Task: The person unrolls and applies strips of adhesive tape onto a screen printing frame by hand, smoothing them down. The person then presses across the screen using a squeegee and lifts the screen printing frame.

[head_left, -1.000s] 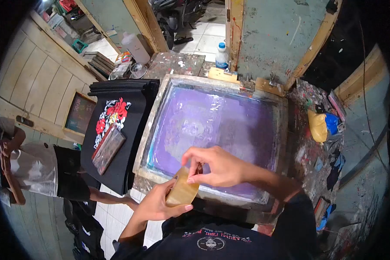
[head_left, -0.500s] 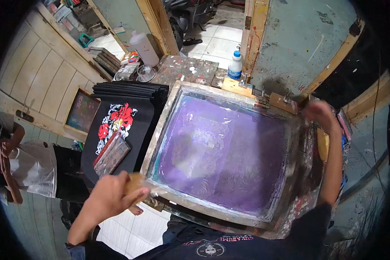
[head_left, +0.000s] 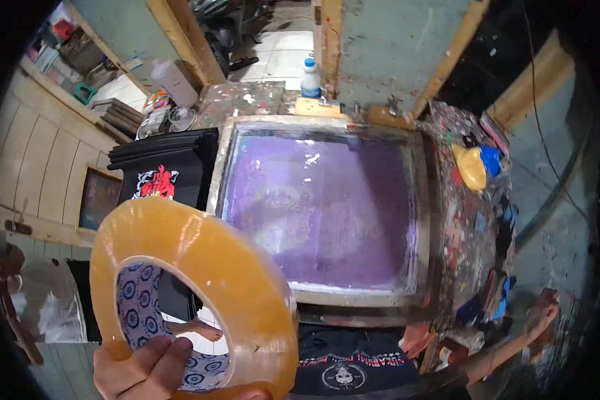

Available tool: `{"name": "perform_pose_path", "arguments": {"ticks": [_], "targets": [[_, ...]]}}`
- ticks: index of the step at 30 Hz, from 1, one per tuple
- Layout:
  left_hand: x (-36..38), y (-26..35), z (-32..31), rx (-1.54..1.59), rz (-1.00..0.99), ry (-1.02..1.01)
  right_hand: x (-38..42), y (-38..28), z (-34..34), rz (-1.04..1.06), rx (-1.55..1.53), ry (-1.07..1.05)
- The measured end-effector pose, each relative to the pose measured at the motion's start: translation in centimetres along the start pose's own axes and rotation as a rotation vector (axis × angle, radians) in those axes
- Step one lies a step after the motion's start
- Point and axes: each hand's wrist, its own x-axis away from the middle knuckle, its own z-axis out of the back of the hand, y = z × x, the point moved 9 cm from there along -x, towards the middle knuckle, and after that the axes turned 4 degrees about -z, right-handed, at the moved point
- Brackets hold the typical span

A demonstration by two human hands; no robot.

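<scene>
A big roll of clear yellowish packing tape [head_left: 180, 233] is raised close to the camera, its core lined with a blue-and-white pattern. My left hand [head_left: 143, 373] grips its lower rim, the fingers hooked into the core hole. Behind it lies the framed printing screen [head_left: 327, 213], with purple mesh inside a worn frame. The roll overlaps the screen's lower left corner and part of the stacked black printed fabric [head_left: 155, 179] in this view. Far off to the right, beside the cluttered table edge, my right hand [head_left: 545, 310] is small and blurred at the end of my outstretched arm.
A blue-capped bottle [head_left: 310, 80] stands behind the screen near a wooden strip [head_left: 318, 107]. On the paint-spotted table [head_left: 463, 220] at right lie a yellow object [head_left: 470, 167] and blue scraps. A white jug [head_left: 175, 83] stands at back left. Another person [head_left: 50, 300] is at far left.
My left hand has lifted the tape roll up close to the camera. My right hand has swung from the screen's upper right down to the far right. The view has shifted.
</scene>
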Motion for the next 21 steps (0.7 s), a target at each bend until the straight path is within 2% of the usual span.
{"name": "perform_pose_path", "arguments": {"ticks": [6, 11, 12, 14, 15, 16, 19, 21], "targets": [[1.7, 1.5, -0.3, -0.007, -0.034, 0.005, 2.0, 2.6, -1.8, -0.065, -0.112, -0.019], [3.2, 1.9, -0.9, -0.017, 0.008, 0.026, 3.3, 10.7, -1.8, -0.279, -0.136, -0.167], [3.3, 2.0, -1.0, -0.014, 0.018, 0.027, 3.9, 12.9, -0.9, -0.333, -0.106, -0.219], [2.9, 2.3, -1.7, -0.007, 0.027, 0.044, 3.2, 13.7, 2.5, -0.290, 0.201, -0.305], [2.4, 2.2, -1.9, -0.008, 0.027, 0.053, 1.5, 9.2, -2.3, -0.276, 0.377, -0.366], [1.8, 1.8, -2.6, -0.002, 0.033, 0.054, 0.6, 3.0, -4.2, -0.305, 0.579, -0.412], [-0.7, -2.2, -6.0, -0.106, 0.093, 0.143, -3.9, -9.6, -10.7, -0.011, 0.744, -0.569], [-2.0, -6.7, -12.2, -0.213, -0.026, 0.370, -3.6, -17.1, -17.2, 0.135, 0.946, -0.663]]}}
